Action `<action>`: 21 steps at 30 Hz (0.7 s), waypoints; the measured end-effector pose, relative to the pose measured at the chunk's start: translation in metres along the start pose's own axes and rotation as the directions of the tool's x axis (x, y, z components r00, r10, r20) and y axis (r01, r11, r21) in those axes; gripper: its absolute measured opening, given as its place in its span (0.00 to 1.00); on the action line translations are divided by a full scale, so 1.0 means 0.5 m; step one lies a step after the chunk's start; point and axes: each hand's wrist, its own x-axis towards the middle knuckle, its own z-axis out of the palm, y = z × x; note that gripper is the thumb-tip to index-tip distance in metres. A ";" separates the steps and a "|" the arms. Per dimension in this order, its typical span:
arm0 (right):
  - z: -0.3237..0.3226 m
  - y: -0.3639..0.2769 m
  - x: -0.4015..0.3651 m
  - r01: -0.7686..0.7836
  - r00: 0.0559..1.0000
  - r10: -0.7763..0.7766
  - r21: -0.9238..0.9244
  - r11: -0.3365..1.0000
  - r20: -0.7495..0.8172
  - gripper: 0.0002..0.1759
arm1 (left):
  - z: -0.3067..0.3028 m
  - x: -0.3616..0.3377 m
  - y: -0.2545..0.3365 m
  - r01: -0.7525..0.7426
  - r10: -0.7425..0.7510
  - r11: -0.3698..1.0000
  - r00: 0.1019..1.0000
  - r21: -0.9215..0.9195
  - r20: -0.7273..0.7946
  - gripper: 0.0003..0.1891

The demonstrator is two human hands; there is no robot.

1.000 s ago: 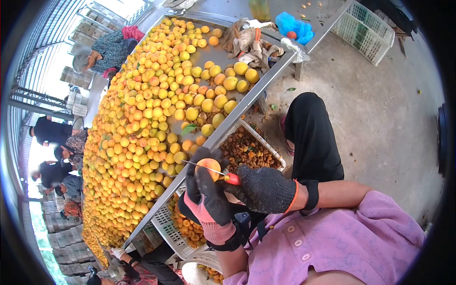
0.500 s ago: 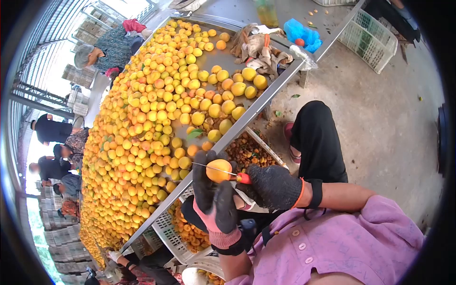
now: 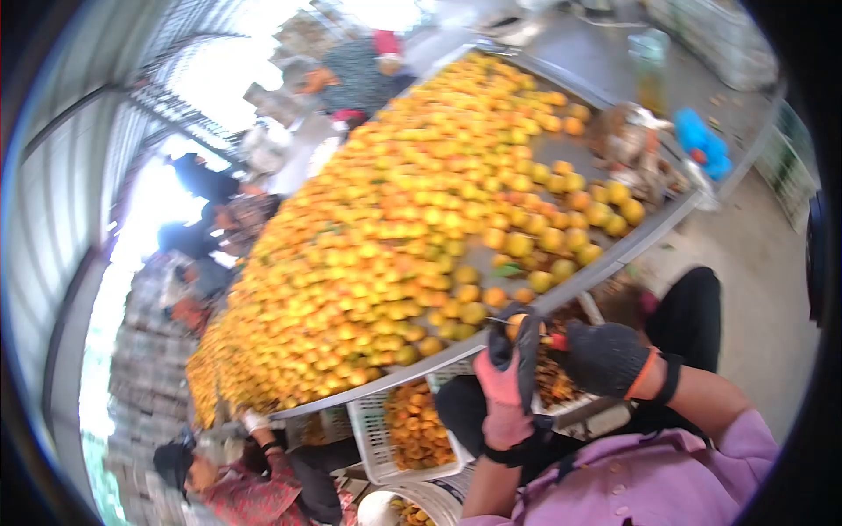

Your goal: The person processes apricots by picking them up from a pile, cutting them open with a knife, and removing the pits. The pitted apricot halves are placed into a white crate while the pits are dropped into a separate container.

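— Hundreds of apricots (image 3: 395,254) heaped on that table (image 3: 640,238), and only 1 in hand. Where is it?
— In the left hand (image 3: 504,390), held up just off the table's near rim. The gloved fingers (image 3: 524,351) are clamped around the apricot (image 3: 517,326); only a bit of orange shows between them.
— And the right hand (image 3: 605,358)?
— Closed on a red-handled knife (image 3: 555,342), which touches the fruit. The view is blurred, so I cannot tell how deep the blade sits.
— How far along, would you say?
— Early, I judge. The white crate (image 3: 368,438) under the table holds a modest layer of orange pieces, and a 2nd crate (image 3: 579,408) behind the hands has darker bits in it. Against that, the heap covers nearly the whole table, with other people (image 3: 202,180) along its far side.
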 end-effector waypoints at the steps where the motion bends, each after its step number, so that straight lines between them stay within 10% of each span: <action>1: 0.002 0.006 0.015 0.066 0.998 -0.066 -0.030 0.997 -0.018 0.10 | -0.016 0.034 0.001 0.070 -0.074 0.971 0.997 0.227 0.013 0.14; 3: -0.003 0.015 0.042 0.076 0.997 -0.077 -0.032 0.997 -0.016 0.10 | 0.021 0.063 0.028 0.101 -0.093 0.991 0.991 -0.090 0.091 0.12; 8: 0.019 0.056 0.112 -0.032 0.999 0.036 0.142 0.989 -0.027 0.10 | 0.040 0.112 0.126 0.004 -0.001 1.000 0.953 -0.008 0.302 0.18; 12: 0.083 0.093 0.146 -0.068 0.997 0.075 0.732 0.678 0.023 0.08 | 0.027 0.168 0.106 0.095 -0.012 0.982 0.890 -0.161 0.457 0.22; 16: 0.036 0.115 0.198 -0.087 0.988 -0.003 0.565 0.821 0.157 0.09 | 0.015 0.228 0.068 0.197 -0.063 0.934 0.912 -0.298 0.405 0.26; 19: 0.033 0.149 0.203 -0.290 0.935 0.242 0.169 0.942 0.259 0.14 | 0.000 0.264 0.062 0.304 -0.158 0.763 0.943 -0.571 0.292 0.28; 21: 0.077 0.177 0.203 -0.142 0.877 0.323 0.450 0.882 -0.356 0.22 | 0.002 0.266 0.061 0.335 -0.189 0.786 0.930 -0.519 0.315 0.29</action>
